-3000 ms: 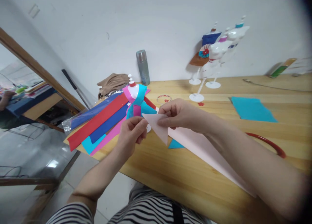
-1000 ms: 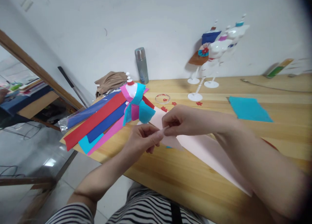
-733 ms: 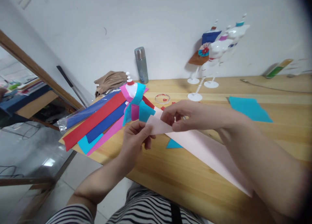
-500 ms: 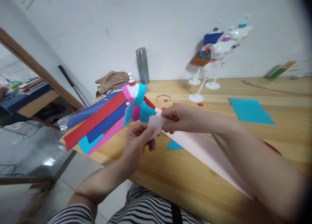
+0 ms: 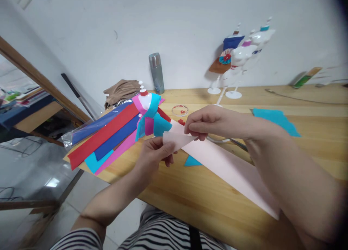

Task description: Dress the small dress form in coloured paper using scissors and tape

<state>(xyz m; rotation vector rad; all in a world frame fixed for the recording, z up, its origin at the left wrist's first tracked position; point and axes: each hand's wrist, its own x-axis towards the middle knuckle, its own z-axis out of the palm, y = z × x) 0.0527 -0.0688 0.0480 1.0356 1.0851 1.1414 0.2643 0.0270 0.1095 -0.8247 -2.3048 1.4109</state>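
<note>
Between my two hands is a small piece of pale pink fabric (image 5: pixel 178 140). My left hand (image 5: pixel 157 150) pinches its left end between thumb and fingers. At its right end, my right hand (image 5: pixel 205 123) has its fingertips closed on the edge. Just behind my left hand stands a small dress form (image 5: pixel 146 101) wrapped in turquoise and pink cloth. A long pale pink fabric strip (image 5: pixel 231 170) lies on the table under my right arm. Partly covered by it is a turquoise scrap (image 5: pixel 192 161). Beyond my right wrist, scissors (image 5: pixel 237 144) show in part.
Red, blue, turquoise and pink strips (image 5: pixel 103 137) lie at the left, beside brown cloth (image 5: pixel 123 90). A flask (image 5: pixel 157 74) and several small mannequins (image 5: pixel 241 54) stand by the wall. A clear ring (image 5: pixel 179 110), red flower pieces and a turquoise sheet (image 5: pixel 274 119) rest on the table (image 5: pixel 174 192).
My right hand has moved slightly right and up, drawing the pink piece's right end out to a point. The scissors now show below my right wrist. The view has shifted a little.
</note>
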